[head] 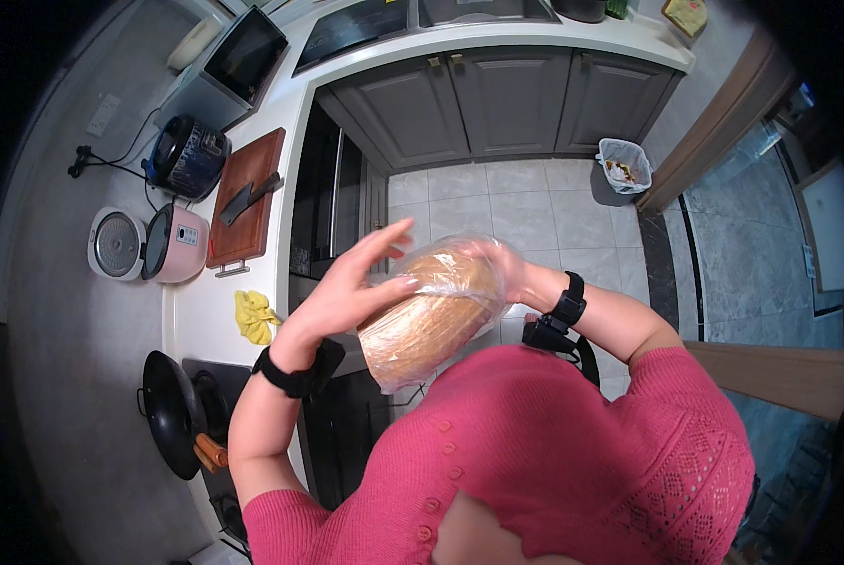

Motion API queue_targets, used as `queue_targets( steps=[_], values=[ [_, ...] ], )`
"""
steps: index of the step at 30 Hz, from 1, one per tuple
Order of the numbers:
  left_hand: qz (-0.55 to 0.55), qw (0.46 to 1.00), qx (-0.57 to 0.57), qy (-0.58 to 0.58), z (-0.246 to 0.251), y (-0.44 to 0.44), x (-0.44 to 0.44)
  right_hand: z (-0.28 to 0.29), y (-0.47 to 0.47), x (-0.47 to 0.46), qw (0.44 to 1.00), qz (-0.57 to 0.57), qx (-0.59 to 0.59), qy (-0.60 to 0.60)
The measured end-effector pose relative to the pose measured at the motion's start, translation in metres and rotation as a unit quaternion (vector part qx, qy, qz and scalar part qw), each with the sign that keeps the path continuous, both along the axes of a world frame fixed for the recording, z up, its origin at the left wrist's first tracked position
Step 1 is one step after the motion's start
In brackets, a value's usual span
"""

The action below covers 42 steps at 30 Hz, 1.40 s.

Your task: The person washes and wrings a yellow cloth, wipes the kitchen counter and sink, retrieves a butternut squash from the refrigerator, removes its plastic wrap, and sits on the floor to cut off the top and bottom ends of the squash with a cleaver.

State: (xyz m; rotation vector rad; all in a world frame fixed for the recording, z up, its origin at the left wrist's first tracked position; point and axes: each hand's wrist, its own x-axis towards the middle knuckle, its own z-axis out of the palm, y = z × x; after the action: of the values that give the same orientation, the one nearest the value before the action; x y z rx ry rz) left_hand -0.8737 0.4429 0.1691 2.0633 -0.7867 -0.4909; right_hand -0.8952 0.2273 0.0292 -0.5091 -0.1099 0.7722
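Observation:
A loaf of bread (429, 304) in a clear plastic bag is tilted in front of my chest, above the floor. My right hand (499, 265) grips its upper right end, with clear film over the fingers. At the loaf's left side, my left hand (355, 279) has its fingers raised and spread, slightly blurred. Its thumb lies against the bag, and the palm is off the loaf. Dark straps circle both wrists.
On the left counter, a cleaver (249, 198) lies on a wooden cutting board (249, 229). Nearby are an open pink rice cooker (185, 236), a dark electric cooker (189, 155), a yellow cloth (254, 316) and a wok (171, 413). A lined bin (625, 166) stands by the doorway.

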Motion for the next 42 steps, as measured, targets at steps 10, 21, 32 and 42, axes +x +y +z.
queue_targets(
  steps=[10, 21, 32, 42],
  values=[
    [0.014, 0.994, 0.075, -0.078, 0.021, 0.006, -0.014, -0.012, -0.022, -0.004, 0.990, -0.071, -0.038, 0.114],
    [0.209, 0.965, -0.103, -0.120, -0.013, 0.048, -0.040, -0.022, -0.045, 0.014, 0.983, -0.162, 0.001, 0.083],
    [0.148, 0.775, -0.361, 0.497, -0.068, -0.017, -0.044, 0.031, -0.009, 0.074, 0.949, -0.282, -0.113, -0.090],
    [0.327, 0.671, -0.618, 0.246, -0.060, -0.056, -0.021, 0.062, 0.036, 0.076, 0.671, -0.388, -0.143, -0.615]
  ],
)
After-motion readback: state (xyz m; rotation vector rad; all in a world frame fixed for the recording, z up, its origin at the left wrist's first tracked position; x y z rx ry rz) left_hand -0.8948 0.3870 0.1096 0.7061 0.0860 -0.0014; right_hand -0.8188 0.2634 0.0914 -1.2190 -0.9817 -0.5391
